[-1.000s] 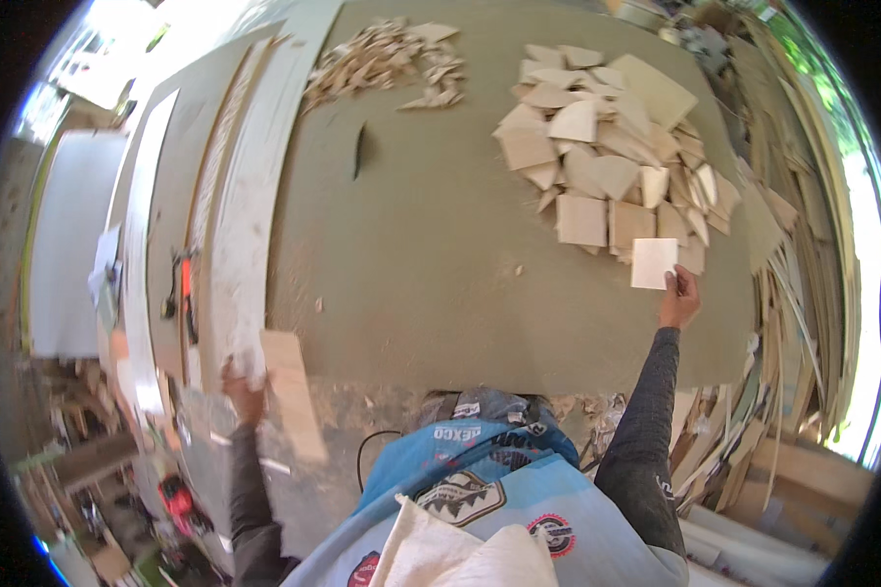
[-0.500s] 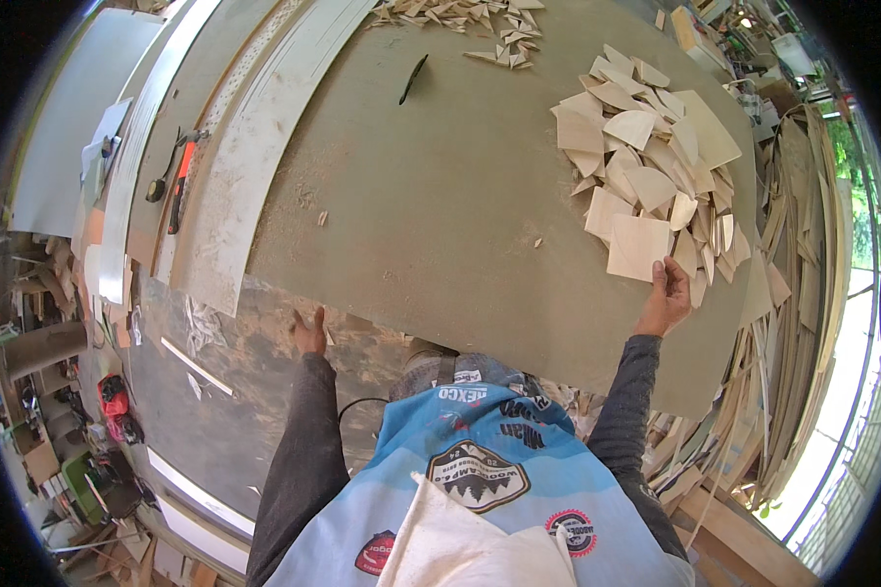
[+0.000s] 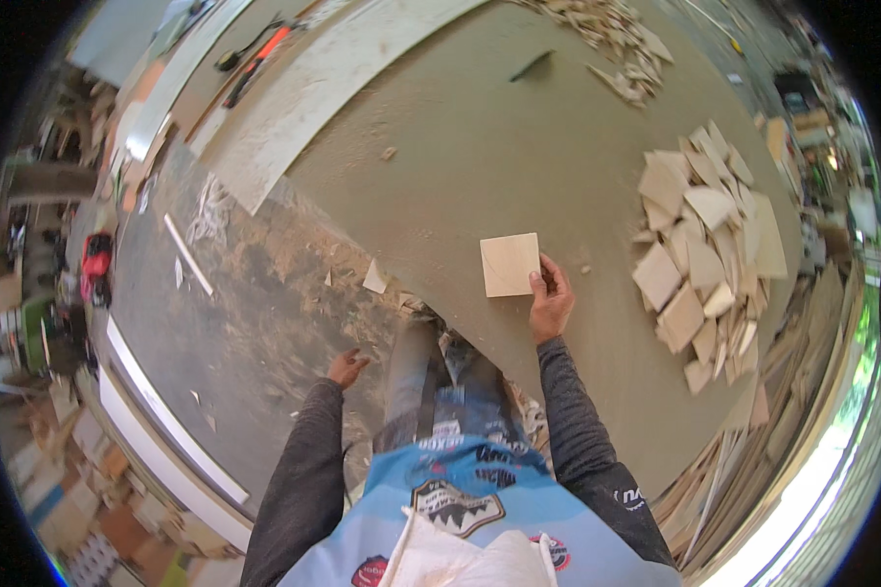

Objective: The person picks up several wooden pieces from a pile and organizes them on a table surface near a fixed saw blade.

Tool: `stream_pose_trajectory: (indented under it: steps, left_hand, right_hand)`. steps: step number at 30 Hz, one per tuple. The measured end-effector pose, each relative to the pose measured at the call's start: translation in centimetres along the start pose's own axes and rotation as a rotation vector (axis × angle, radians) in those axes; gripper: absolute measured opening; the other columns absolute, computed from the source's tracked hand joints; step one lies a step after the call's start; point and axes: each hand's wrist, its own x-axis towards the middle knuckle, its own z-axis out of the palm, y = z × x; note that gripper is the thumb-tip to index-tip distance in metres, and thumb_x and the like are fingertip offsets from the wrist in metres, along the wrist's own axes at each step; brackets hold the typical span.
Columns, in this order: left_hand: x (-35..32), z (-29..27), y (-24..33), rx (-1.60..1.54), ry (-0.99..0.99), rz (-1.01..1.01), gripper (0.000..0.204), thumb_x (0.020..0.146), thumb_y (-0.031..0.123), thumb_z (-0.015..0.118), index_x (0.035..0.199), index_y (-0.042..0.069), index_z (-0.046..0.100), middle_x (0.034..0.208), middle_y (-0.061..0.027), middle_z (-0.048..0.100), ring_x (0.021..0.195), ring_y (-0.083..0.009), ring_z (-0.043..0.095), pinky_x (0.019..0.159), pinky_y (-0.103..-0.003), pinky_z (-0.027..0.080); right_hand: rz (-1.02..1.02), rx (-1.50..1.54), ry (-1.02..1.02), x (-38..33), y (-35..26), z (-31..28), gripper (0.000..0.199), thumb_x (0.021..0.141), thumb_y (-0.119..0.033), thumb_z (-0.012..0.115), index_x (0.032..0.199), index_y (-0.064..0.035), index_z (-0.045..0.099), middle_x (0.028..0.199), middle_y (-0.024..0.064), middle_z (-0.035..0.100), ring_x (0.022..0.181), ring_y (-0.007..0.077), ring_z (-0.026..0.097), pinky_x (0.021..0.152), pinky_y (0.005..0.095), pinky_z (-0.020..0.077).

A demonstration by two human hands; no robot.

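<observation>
A pale, square piece of thin wood [image 3: 506, 266] with a faint curved line on it is pinched at its right edge by my right hand [image 3: 552, 303]. It is over the grey-green tabletop [image 3: 431, 176], not far from the near edge. To the right lies a heap of cut wood pieces [image 3: 707, 264], some square, others with rounded sides. My left hand [image 3: 347, 369] hangs off the table's near edge above the dusty floor, empty, its fingers apart.
Thin wood offcuts [image 3: 617, 44] and a slim dark object [image 3: 532, 67] lie toward the table's far side. A long pale board [image 3: 333, 93] runs along the left, beside an orange-and-black tool [image 3: 256, 68]. Long wood strips [image 3: 812, 352] are stacked at right.
My right hand has brought the square wood piece from the heap leftward to the near middle of the table. The view has turned, and my left hand appears lower.
</observation>
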Motion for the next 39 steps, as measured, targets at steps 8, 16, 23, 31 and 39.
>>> stream_pose_trajectory:
  steps: [8,16,23,31,39]
  left_hand:
    - [3.9,-3.2,-6.7,0.065,0.411,-0.098,0.059,0.090,0.042,0.061,0.133,0.003,0.056,0.116,-0.0234,0.066,0.107,-0.0363,0.064,0.094,-0.045,0.050]
    - [20.3,-1.3,-7.5,-0.019,0.342,0.086,0.056,0.088,0.036,0.063,0.129,-0.003,0.058,0.090,-0.0246,0.069,0.088,-0.0354,0.068,0.081,-0.046,0.051]
    - [38.8,-1.7,-16.1,-0.122,0.456,0.210,0.046,0.086,0.029,0.065,0.122,-0.001,0.062,0.089,-0.0221,0.069,0.082,-0.0334,0.067,0.077,-0.047,0.050]
    - [57.6,0.8,-21.9,0.077,0.271,0.079,0.076,0.080,0.021,0.062,0.147,0.003,0.033,0.146,-0.0261,0.038,0.132,-0.0460,0.038,0.107,-0.052,0.035]
    - [58.5,4.8,-17.5,0.093,0.322,0.067,0.083,0.081,0.014,0.069,0.152,0.009,0.025,0.148,-0.0204,0.039,0.138,-0.0448,0.030,0.109,-0.066,0.021]
  right_hand:
    - [-0.370,-0.426,-0.119,1.7,-0.2,4.2,0.037,0.098,-0.024,0.048,0.125,0.0000,0.057,0.104,0.0164,0.059,0.098,0.0278,0.058,0.086,0.0386,0.0473]
    - [-0.409,-0.585,-0.072,1.8,1.0,3.8,0.037,0.098,-0.022,0.046,0.124,0.0018,0.057,0.108,0.0141,0.059,0.102,0.0245,0.055,0.094,0.0370,0.0429]
    - [-0.323,-0.648,0.022,2.3,1.1,4.8,0.036,0.098,-0.022,0.043,0.119,0.0041,0.056,0.109,0.0097,0.057,0.102,0.0200,0.054,0.094,0.0332,0.0415]
    - [-0.286,-0.746,0.166,1.5,1.2,4.1,0.040,0.101,-0.027,0.039,0.122,0.0030,0.053,0.115,0.0091,0.056,0.108,0.0169,0.051,0.099,0.0317,0.0381]
    - [-0.337,-0.974,0.154,0.3,-0.3,5.9,0.045,0.101,-0.027,0.033,0.119,0.0080,0.055,0.119,0.0143,0.054,0.111,0.0234,0.051,0.101,0.0318,0.0375]
